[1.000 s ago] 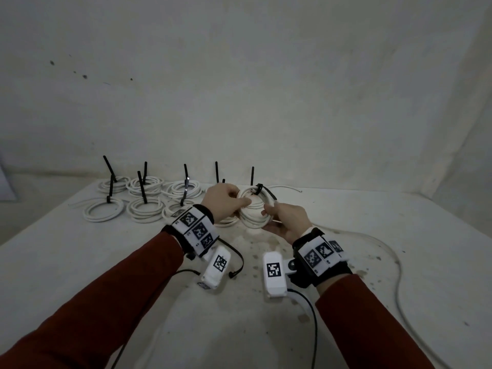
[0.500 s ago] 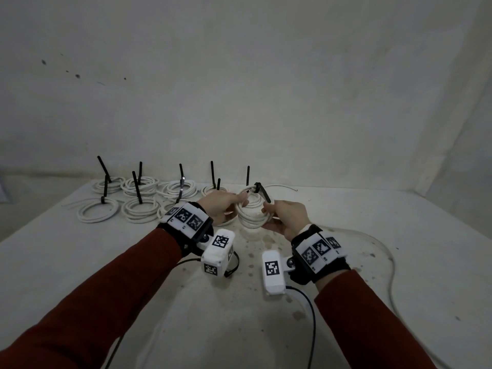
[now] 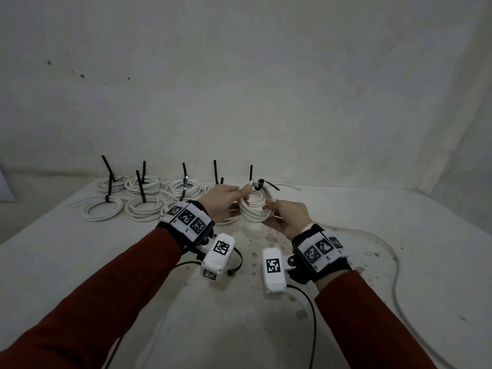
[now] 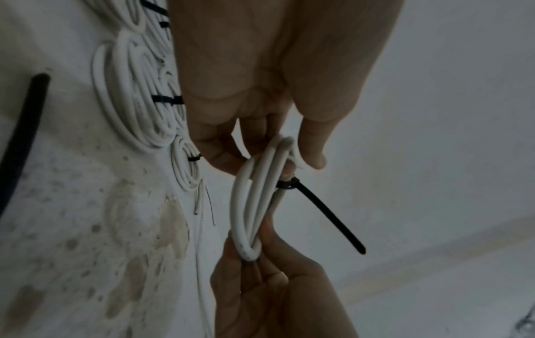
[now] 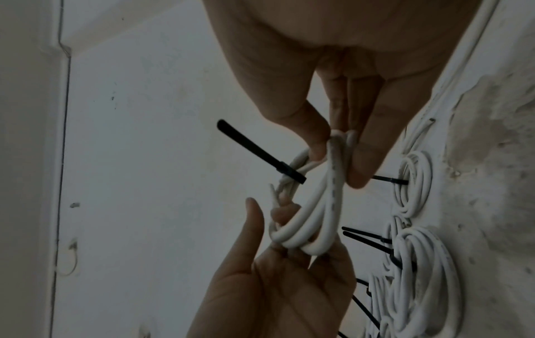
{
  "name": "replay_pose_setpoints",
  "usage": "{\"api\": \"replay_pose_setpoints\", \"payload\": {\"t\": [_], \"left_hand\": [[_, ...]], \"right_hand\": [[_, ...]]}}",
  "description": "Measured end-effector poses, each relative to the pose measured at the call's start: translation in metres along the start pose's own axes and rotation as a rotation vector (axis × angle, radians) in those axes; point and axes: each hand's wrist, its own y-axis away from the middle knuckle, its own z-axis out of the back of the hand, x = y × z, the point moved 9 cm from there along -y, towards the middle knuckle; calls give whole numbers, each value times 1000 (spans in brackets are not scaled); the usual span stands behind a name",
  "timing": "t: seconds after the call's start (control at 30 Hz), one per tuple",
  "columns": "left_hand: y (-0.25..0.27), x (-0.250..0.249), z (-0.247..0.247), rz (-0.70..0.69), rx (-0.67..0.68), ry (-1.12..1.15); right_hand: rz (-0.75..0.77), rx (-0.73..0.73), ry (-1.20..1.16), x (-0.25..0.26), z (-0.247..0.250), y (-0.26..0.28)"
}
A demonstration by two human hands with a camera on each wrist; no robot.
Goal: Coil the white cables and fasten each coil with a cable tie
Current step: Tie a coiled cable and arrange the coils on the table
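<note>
Finished white coils are seen at the worktop's left. The left hand and right hand are pinched on the raised white cable coil; its black plastic cable tie should be pulled snug.

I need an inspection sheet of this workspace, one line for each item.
Surface: white table, stained near the hands.
Job's things: white coil held above the table, black cable tie around it; tied coils grouped at far left.
Clutter: nothing seen.
Grippers: left hand pinches the coil near the tie; right hand pinches its opposite side.
Cables: loose white cable at right; black camera leads.
Surroundings: pale wall, few dark marks.
</note>
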Motion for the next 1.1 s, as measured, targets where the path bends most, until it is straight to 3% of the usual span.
{"api": "replay_pose_setpoints", "payload": {"t": [0.17,0.23,0.37,0.53,0.87,1.0,1.1], "left_hand": [[-4,-9,23,-135,-264,-373],[-3,-8,22,-141,-307,-540],[-15,34,15,100,-174,-474],[-27,53,7,242,-148,-422],[-56,45,10,189,-200,-1090],[-56,39,-4,186,-135,-1255],[-53,24,-17,82,-133,-1331]], "right_hand": [[10,-5,95,-8,1,-7],[6,-7,107,-11,4,-11],[3,-17,121,-16,9,-23],[-44,-45,155,-18,14,-47],[-56,45,617,-29,17,-90],[-104,23,571,-21,28,-72],[-58,74,632,2,47,-40]]}}
